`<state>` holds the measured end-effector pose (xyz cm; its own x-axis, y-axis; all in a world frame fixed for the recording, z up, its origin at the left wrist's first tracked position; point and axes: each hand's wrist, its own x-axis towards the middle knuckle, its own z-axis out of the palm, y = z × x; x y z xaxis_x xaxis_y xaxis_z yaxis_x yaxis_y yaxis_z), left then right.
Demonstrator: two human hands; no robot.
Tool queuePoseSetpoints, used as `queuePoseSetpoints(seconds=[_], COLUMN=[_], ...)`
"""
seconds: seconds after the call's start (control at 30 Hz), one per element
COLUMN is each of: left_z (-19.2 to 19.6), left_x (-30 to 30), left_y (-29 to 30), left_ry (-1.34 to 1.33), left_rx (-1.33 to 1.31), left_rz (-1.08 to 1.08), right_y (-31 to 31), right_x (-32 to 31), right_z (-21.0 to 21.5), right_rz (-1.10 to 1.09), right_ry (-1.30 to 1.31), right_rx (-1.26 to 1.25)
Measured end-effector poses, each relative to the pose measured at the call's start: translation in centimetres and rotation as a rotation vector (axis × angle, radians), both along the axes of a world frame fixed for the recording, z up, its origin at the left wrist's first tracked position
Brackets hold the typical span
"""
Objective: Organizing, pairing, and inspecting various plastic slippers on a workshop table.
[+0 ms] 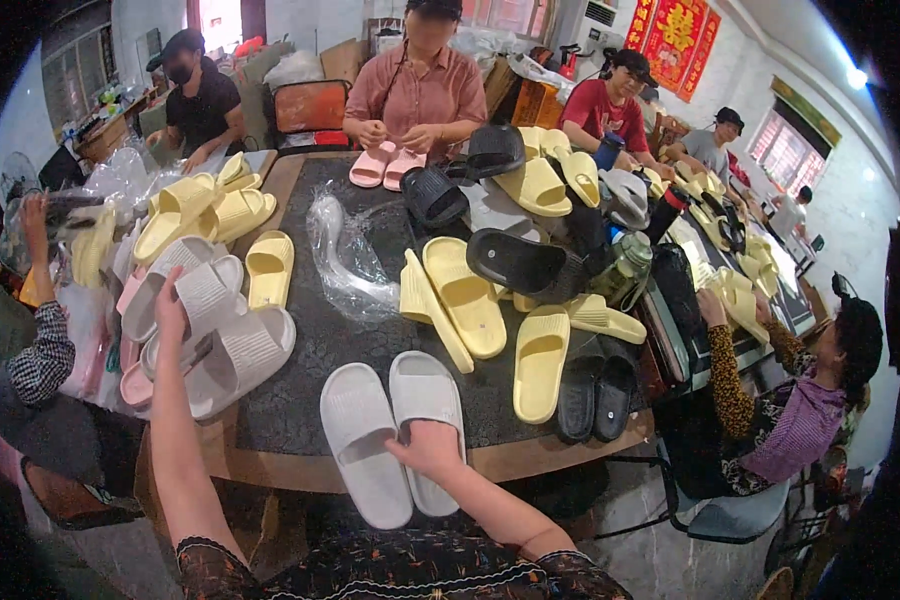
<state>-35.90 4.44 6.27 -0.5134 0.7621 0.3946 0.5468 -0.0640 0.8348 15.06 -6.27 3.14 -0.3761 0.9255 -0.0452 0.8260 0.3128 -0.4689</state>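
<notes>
A pair of light grey slippers [356,410] is at the table's near edge, toes away from me, heels jutting past the edge. My right hand [432,450] is closed on them: its fingers go under the strap of the right slipper and are hidden there, while the thumb lies over toward the left one. At the left, my left hand [171,305] is among a pile of grey slippers [240,355], its fingers against a grey slipper and seemingly closed on it; the thumb is hidden. Pink slippers [136,383] show beneath that pile.
Yellow slippers [467,300] and black slippers [515,262] are heaped on the dark table [305,345]. A crumpled clear plastic bag [355,265] lies mid-table, beside a glass jar [628,268] farther right. Across, a person [420,95] handles pink slippers [388,165]; other people sit around.
</notes>
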Motion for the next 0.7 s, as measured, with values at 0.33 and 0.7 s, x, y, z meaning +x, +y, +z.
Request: queuePoseSetpoints(seconds=[0.33,0.7], left_z=[7.0,5.2], left_x=[8.1,25.4], left_y=[-7.3,-17.3], left_ry=[-0.06,-0.002], left_rx=[0.431,-0.147], left_rz=[-0.04,-0.187], right_y=[-1.6,3.8], right_x=[2.8,20.6], right_z=[1.5,7.7], right_rz=[0.024,-0.613], right_ry=[0.226,-0.052], right_rx=[0.127,0.486])
